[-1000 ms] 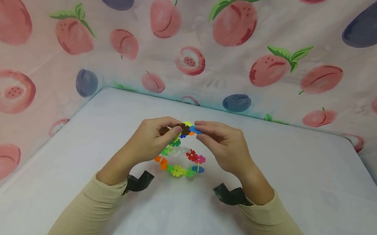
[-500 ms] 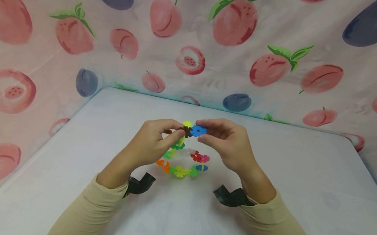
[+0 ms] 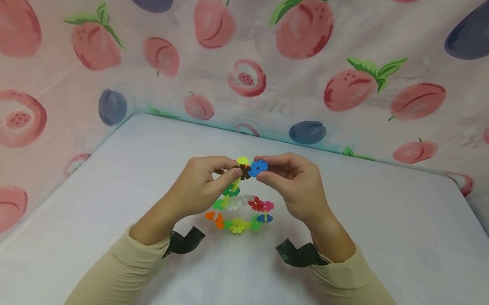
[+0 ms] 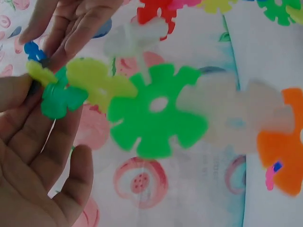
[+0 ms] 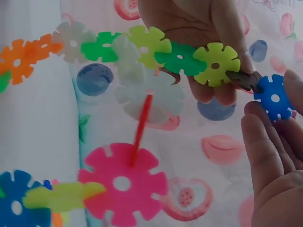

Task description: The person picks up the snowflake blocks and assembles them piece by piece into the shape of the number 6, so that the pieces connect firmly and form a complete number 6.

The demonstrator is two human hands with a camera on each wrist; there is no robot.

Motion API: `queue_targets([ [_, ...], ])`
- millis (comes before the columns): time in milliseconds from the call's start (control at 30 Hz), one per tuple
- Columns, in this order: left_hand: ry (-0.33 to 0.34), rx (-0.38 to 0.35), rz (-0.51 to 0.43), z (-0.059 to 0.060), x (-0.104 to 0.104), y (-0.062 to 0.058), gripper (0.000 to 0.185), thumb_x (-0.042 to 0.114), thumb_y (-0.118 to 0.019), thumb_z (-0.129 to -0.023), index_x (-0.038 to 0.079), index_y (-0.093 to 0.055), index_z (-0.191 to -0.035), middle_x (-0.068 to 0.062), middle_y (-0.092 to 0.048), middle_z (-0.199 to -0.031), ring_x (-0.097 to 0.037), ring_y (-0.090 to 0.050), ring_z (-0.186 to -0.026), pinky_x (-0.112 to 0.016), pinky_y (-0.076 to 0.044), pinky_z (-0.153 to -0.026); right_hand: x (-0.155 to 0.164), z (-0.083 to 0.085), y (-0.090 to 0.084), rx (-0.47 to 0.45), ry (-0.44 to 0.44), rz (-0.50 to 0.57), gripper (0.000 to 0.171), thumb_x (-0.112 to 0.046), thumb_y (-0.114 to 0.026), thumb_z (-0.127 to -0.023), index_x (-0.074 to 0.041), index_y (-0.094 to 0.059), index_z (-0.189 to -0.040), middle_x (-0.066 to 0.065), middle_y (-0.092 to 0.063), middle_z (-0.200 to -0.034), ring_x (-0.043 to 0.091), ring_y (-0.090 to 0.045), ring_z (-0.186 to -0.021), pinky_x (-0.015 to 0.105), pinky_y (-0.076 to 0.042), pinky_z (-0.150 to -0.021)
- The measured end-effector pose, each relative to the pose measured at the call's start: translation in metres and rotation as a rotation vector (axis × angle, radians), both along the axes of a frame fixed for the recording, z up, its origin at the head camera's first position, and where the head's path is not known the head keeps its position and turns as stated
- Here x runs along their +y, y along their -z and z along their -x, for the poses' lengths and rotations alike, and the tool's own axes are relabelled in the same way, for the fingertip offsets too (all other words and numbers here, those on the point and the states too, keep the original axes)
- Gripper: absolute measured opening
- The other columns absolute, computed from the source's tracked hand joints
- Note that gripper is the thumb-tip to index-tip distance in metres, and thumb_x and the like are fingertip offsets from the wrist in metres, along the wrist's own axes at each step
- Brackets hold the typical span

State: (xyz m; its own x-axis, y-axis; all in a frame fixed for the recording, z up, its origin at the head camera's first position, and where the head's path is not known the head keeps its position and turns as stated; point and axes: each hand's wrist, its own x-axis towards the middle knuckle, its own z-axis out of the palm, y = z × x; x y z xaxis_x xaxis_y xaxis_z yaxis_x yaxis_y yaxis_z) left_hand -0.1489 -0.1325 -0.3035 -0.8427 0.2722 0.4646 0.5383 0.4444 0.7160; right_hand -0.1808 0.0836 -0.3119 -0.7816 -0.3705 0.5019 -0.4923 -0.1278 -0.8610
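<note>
Left hand (image 3: 200, 187) pinches the brown disc (image 3: 244, 172) topping the snowflake-disc chain (image 3: 240, 208), held above the table (image 3: 392, 241) centre; right hand (image 3: 295, 183) pinches a blue disc (image 3: 258, 167) against it. No writing readable.

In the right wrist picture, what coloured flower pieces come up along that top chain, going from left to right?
Orange piece → pale white piece → green piece → yellow-green piece → darker green piece → lime piece → brown piece → blue piece, pinched by the right hand.
</note>
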Motion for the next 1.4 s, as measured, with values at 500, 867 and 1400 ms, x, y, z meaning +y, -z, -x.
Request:
queue_targets([
  [500, -0.119, 0.023, -0.102, -0.001, 0.013, 0.007, 0.014, 0.009, -0.066, -0.097, 0.000, -0.076, -0.098, -0.005, -0.075, -0.090, -0.018, -0.066, -0.078, -0.030, -0.052, -0.062, -0.012, 0.000, 0.010, -0.112, 0.008, 0.093, 0.022, 0.017, -0.061, -0.090, 0.018, -0.056, -0.112, 0.024, -0.067, -0.117, 0.019, -0.070, -0.102, 0.037, -0.054, -0.089],
  [867, -0.061, -0.091, -0.070, 0.001, 0.002, 0.003, 0.015, 0.013, -0.065, -0.098, 0.004, -0.076, -0.101, -0.001, -0.073, -0.090, -0.016, -0.065, -0.079, -0.034, -0.057, -0.072, -0.005, 0.003, 0.005, -0.011, 0.039, -0.057, 0.025, 0.014, -0.065, -0.089, 0.013, -0.064, -0.114, 0.023, -0.068, -0.116, 0.019, -0.070, -0.099, 0.034, -0.056, -0.087],
  [1400, 0.006, -0.073, -0.159, 0.000, 0.005, 0.004, 0.024, 0.009, -0.076, -0.090, 0.006, -0.070, -0.112, 0.000, -0.073, -0.104, -0.013, -0.069, -0.094, -0.034, -0.057, -0.081, -0.004, 0.002, 0.006, 0.064, 0.009, -0.025, 0.021, 0.012, -0.067, -0.088, 0.012, -0.066, -0.109, 0.022, -0.069, -0.106, 0.020, -0.070, -0.096, 0.036, -0.056, -0.087],
])
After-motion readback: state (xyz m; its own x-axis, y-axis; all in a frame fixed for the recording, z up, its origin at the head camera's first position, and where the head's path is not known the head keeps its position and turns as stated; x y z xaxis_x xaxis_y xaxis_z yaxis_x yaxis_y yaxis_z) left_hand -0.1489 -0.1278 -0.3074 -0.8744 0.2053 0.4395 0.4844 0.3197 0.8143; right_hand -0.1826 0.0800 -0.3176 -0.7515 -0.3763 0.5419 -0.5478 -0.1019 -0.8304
